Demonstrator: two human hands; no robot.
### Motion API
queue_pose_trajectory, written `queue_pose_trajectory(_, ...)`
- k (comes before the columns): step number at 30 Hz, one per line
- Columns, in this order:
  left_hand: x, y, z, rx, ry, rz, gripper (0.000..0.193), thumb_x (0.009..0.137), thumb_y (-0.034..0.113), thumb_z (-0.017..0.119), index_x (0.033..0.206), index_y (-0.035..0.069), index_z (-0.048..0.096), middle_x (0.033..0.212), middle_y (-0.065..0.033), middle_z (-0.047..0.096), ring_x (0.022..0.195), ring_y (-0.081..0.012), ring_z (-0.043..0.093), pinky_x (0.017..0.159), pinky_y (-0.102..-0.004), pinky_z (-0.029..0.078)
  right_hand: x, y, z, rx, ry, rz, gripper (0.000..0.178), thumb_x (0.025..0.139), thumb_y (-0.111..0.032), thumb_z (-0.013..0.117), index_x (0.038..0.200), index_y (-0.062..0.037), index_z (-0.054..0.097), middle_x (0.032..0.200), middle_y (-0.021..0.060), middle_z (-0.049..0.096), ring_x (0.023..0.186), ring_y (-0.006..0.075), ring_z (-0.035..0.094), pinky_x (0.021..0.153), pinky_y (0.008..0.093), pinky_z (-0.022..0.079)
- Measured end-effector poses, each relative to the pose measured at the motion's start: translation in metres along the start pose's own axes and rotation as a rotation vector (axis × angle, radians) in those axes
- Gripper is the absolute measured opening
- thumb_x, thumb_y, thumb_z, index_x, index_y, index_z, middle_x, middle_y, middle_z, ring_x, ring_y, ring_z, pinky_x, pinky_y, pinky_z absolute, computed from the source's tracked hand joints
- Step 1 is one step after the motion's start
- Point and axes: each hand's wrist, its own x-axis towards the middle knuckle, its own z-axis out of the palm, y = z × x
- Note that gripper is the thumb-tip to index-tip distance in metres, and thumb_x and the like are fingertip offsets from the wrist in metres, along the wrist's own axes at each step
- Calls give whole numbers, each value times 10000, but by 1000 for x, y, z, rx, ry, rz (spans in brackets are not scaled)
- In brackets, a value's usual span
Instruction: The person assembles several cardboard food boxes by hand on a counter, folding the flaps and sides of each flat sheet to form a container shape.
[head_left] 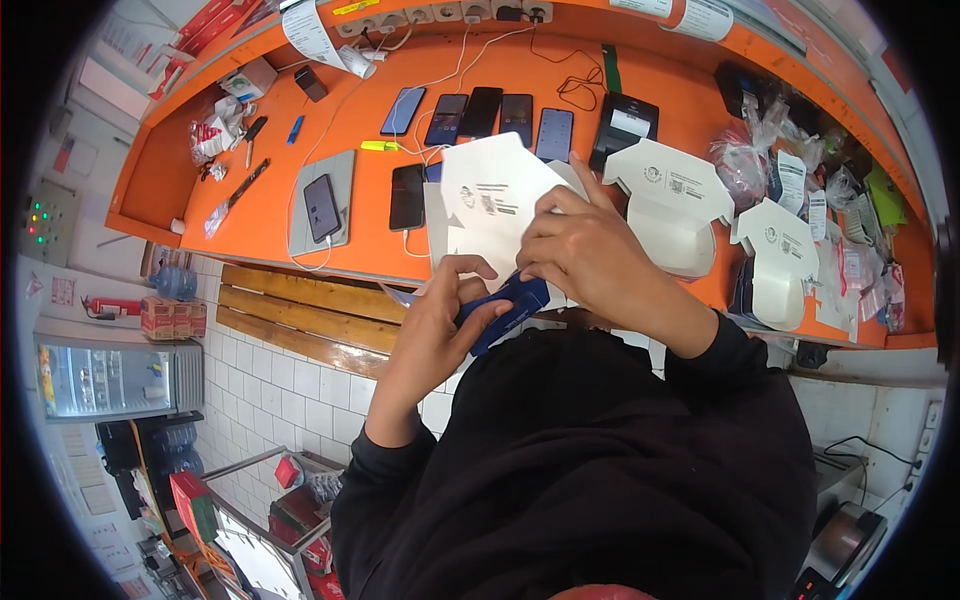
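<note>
While your left hand clasps blue phone near your chest, right hand pinches white cardboard sleeve just above; orange counter beyond, phones far side.

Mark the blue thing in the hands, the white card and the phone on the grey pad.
blue object (510,305), head view, its middle.
white card (485,195), head view, printed face.
phone on grey pad (322,208), head view, screen.

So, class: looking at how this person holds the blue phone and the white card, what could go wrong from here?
1. The blue phone sits off the orange counter, pinched by the left hand; a loose grip could drop it.
2. The right hand could crease the white card.
</note>
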Motion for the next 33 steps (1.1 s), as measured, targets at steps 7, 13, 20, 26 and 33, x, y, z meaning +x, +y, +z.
queue_pose_trajectory(7, -4, -2, -9, -588, 242, -26, 373, 917, -13, 641, 1150, 69, 361, 731, -52, 618, 660, -44, 580, 550, -164, 416, 0, -21, -9, 345, -12, 35, 526, 730, -218, 777, 1227, -143, 624, 1021, 56, 642, 1061, 248, 586, 901, 384, 508)
queue_pose_trajectory(13, -12, -11, -4, -422, 401, 32, 479, 912, 34, 658, 1265, 22, 335, 1010, -124, 604, 968, -156, 599, 875, -267, 456, -3, -20, -2, 297, 52, -108, 661, 670, -142, 831, 1282, -147, 581, 1155, 75, 595, 1106, 264, 578, 853, 368, 537)
queue_pose_trajectory(20, -30, -64, -18, 135, 929, -36, 589, 978, 200, 591, 1461, 30, 300, 1338, -137, 501, 1281, -231, 453, 1079, -378, 330, -19, 34, 18, 976, 242, 428, 673, 761, -78, 806, 1348, -26, 481, 1274, 75, 545, 1137, 187, 552, 968, 328, 502)
queue_pose_trajectory(26, -44, -54, -22, -470, 427, -146, 428, 982, 117, 574, 1362, 8, 411, 1249, -105, 552, 1124, -142, 520, 970, -279, 411, -45, 61, 68, 262, -91, 428, 855, 844, -329, 754, 1485, -7, 288, 1498, 214, 362, 1381, 333, 384, 1123, 406, 358)
queue_pose_trajectory(33, -25, -70, 2, -638, -198, -417, 291, 887, 48, 675, 1162, -19, 608, 1020, -43, 670, 927, -85, 618, 851, -231, 491, -26, 3, 98, 1128, -52, 367, 217, 945, -231, 669, 955, -23, 609, 868, -15, 595, 834, 40, 533, 736, 217, 432)
